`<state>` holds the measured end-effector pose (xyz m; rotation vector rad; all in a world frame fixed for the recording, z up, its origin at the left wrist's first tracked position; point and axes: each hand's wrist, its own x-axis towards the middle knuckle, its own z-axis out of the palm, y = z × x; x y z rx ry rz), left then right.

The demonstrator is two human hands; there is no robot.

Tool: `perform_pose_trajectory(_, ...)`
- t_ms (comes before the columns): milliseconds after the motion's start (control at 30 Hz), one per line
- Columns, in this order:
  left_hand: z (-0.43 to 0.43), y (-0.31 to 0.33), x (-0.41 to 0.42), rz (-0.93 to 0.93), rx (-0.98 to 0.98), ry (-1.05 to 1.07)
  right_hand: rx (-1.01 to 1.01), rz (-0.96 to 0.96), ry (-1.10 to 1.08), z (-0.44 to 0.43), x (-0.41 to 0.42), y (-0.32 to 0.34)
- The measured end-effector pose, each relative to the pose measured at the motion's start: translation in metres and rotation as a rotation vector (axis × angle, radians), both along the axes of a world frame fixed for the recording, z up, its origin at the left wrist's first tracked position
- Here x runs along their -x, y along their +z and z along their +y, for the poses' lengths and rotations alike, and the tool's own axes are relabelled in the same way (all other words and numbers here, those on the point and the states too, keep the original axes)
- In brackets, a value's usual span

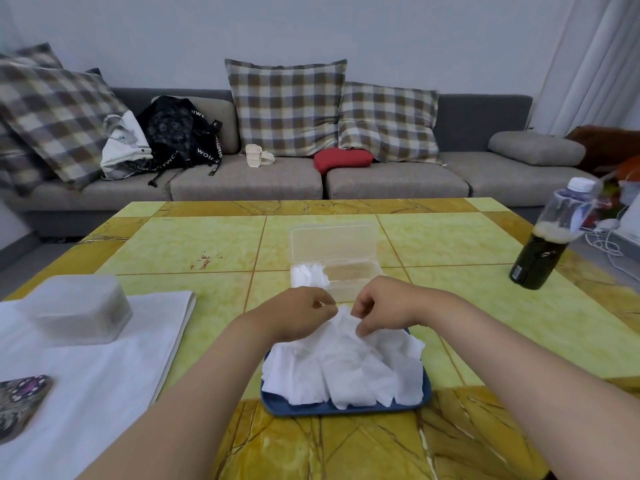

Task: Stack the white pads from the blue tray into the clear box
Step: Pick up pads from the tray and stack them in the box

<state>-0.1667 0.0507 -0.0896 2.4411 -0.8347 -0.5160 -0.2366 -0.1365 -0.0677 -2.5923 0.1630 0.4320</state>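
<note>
Fingers (362,329) on soft, crinkled white pads (346,370)

Left of your left hand (301,315): white cloth (104,375) on the table (207,244), frosted lidded tub (78,310) sitting on it, patterned item (20,400) at its near edge, possibly a phone case. Well right of your right hand (381,306): bottle (550,244) of dark liquid. Beyond both: grey sofa (398,181), plaid cushions (287,105), black backpack (176,133).
</note>
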Motion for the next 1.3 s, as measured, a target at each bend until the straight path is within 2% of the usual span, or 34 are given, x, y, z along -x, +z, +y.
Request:
perform_pose_trajectory(100, 0.000, -0.001, -0.001, -0.005, 0.048, 0.029, -0.156, -0.047, -0.102, -0.007, 0.005, 0.004)
perform_pose_trajectory(167, -0.002, 0.003, 0.001, 0.036, 0.190, 0.090, -0.320, -0.153, -0.224, -0.010, 0.006, 0.009)
perform_pose_trajectory(233, -0.005, 0.008, 0.002, 0.185, 0.377, 0.135, -0.460, -0.221, -0.316, -0.011, 0.005, 0.014)
perform_pose_trajectory(333, -0.010, 0.013, 0.005, 0.391, 0.520, 0.153, -0.586, -0.227, -0.325, -0.007, 0.005, 0.018)
perform_pose_trajectory(567, -0.016, 0.010, 0.011, 0.640, 0.700, 0.312, -0.528, -0.242, -0.324, -0.005, 0.001, 0.018)
perform_pose_trajectory(667, -0.018, 0.007, 0.009, 0.691, 0.748, 0.367, -0.502, -0.234, -0.319, -0.009, -0.001, 0.016)
perform_pose_trajectory(767, -0.019, 0.003, 0.007, 0.666, 0.746, 0.439, -0.238, -0.182, -0.255, -0.018, -0.001, 0.007)
perform_pose_trajectory(867, -0.018, 0.001, 0.005, 0.631, 0.720, 0.442, 0.106, -0.006, -0.127, -0.028, 0.006, -0.008)
perform_pose_trajectory(933, -0.018, 0.001, 0.004, 0.638, 0.723, 0.442, 0.201, 0.091, -0.094, -0.030, 0.010, -0.016)
perform_pose_trajectory(1133, -0.019, 0.004, 0.007, 0.712, 0.780, 0.452, 0.111, 0.071, -0.092, -0.028, 0.009, -0.016)
perform_pose_trajectory(1300, -0.020, 0.003, 0.004, 0.745, 0.815, 0.515, -0.136, -0.065, -0.249, -0.033, 0.009, -0.001)
